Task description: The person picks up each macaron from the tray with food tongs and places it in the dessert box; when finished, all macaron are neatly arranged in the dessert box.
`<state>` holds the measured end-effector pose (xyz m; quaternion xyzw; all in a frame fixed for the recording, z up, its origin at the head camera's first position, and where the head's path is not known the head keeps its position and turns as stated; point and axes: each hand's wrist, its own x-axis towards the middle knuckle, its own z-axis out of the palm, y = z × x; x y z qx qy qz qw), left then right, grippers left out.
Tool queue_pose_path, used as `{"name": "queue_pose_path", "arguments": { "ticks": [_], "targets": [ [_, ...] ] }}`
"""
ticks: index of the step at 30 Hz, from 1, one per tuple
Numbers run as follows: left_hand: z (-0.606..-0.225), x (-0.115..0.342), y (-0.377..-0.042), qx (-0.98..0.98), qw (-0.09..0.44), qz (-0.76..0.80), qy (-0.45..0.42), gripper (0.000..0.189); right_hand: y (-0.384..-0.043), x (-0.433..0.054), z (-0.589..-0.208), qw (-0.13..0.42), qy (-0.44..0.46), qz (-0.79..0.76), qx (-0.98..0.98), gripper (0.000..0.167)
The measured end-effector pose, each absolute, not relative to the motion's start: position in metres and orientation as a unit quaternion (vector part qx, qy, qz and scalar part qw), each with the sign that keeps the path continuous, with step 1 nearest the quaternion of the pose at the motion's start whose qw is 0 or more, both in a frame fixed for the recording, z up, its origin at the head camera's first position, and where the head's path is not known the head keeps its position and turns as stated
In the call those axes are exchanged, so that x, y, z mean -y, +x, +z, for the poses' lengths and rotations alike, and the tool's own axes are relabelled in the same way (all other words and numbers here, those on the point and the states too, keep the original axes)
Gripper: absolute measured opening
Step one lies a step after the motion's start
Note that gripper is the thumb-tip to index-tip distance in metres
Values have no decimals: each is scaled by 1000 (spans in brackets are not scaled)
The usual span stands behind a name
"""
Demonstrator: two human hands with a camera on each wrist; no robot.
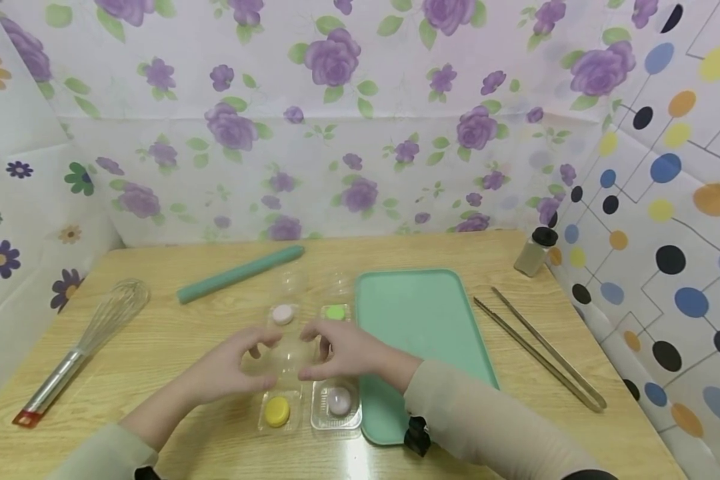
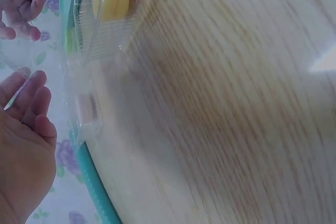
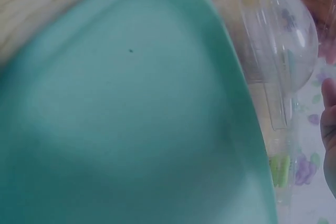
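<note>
My left hand (image 1: 231, 367) and right hand (image 1: 351, 348) face each other over several clear plastic boxes, fingers curved. Between them is a clear domed lid (image 1: 288, 361), gripped at its sides; its edge shows faintly at the left fingertips in the left wrist view. Below it, a yellow macaron (image 1: 277, 411) sits in an open clear tray. A pale purple macaron (image 1: 339, 400) lies under a dome in the box beside it, whose clear dome (image 3: 299, 35) appears in the right wrist view. Farther back, a pink macaron (image 1: 283, 314) and a green macaron (image 1: 335, 312) sit in boxes with raised lids.
A green tray (image 1: 417, 313) lies right of the boxes, partly under my right forearm. Metal tongs (image 1: 540, 350) and a black-capped shaker (image 1: 536, 252) are farther right. On the left are a whisk (image 1: 90, 340) and a green rolled mat (image 1: 240, 273). Patterned sheets enclose the table.
</note>
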<state>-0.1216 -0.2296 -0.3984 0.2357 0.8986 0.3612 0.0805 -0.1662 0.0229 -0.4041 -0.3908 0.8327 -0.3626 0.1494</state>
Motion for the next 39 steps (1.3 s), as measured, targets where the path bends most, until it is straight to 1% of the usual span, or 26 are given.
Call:
{"name": "queue_pose_path", "arguments": {
  "ticks": [4,7,18,27,32,39],
  "targets": [
    [-399,232,-119,-904,78,346,238,70,-162,-22,-402,162,-395,-329,-842,70],
    [-400,234,-116,-909,78,333,240,73,-158,-20,-400,156,-408,-305,-846,72],
    [-406,240,-102,-918,56,293,262,78,-145,-8,-405,69,-455,-188,-868,72],
    [-412,243,-93,-922,45,276,270,78,-133,-3,-409,77,-441,-154,-881,74],
    [-415,244,-87,-925,54,263,269,78,-130,-1,-411,81,-450,-137,-878,73],
    [-421,244,-82,-927,33,247,280,81,-127,1,-414,81,-461,-109,-877,71]
  ]
}}
